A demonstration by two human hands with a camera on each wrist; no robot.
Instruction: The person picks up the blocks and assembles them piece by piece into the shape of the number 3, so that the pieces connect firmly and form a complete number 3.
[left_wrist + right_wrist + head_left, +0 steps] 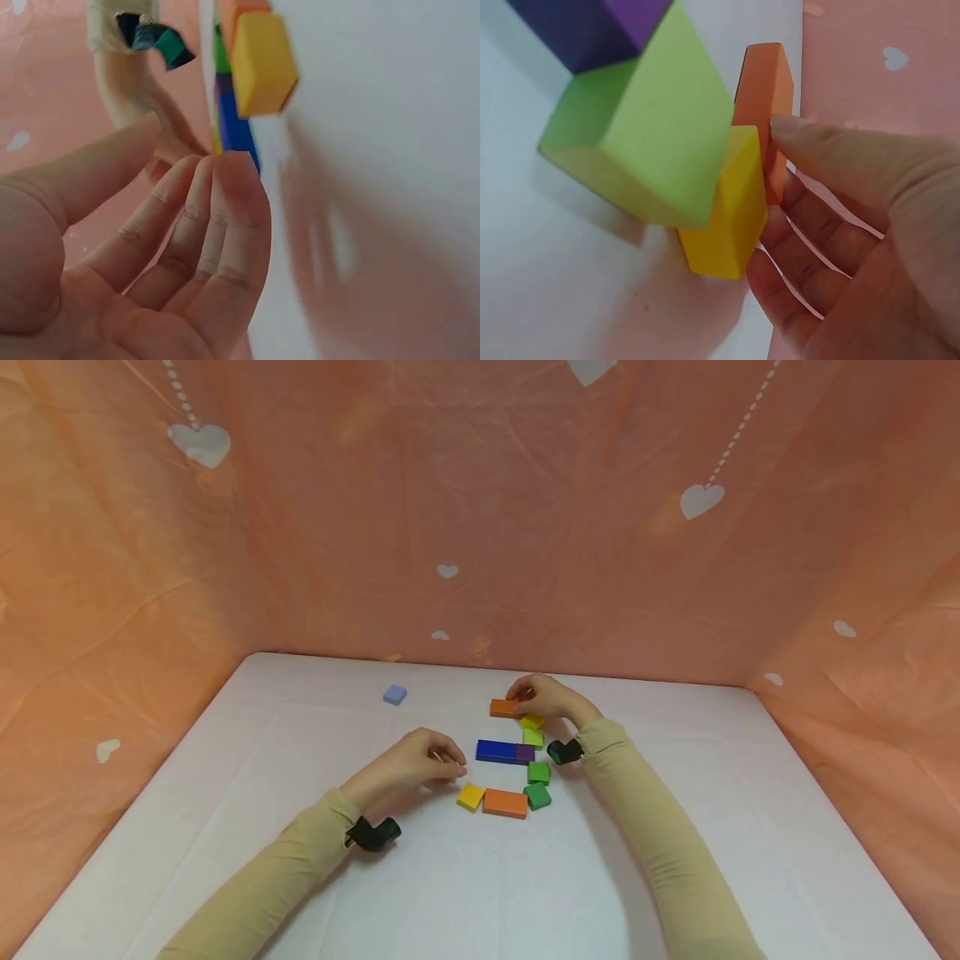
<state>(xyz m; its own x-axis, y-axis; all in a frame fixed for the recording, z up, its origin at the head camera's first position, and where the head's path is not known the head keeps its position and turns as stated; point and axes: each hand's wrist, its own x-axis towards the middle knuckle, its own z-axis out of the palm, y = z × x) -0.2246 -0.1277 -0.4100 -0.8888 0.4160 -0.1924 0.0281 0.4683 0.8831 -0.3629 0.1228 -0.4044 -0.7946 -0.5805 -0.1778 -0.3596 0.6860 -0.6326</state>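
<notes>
At the far end of a group of coloured blocks, my right hand (553, 697) pinches an orange block (504, 708), its thumb on one face and fingers behind. A yellow block (724, 232) sits against that orange one, and a lime green block (660, 135) follows. My left hand (415, 758) hovers left of the group, fingers loosely bent and holding nothing. Closest to it is another yellow block (471, 797), beside a second orange block (506, 803). A long blue block (495, 751) and a purple block (525, 753) lie end to end in the middle.
Two green blocks, one mid-green (538, 772) and one darker (537, 796), line the group's right side. A pale lavender block (395, 695) lies apart at the back left. Orange cloth (480, 527) with white hearts surrounds the white table (465, 893) at the back and sides.
</notes>
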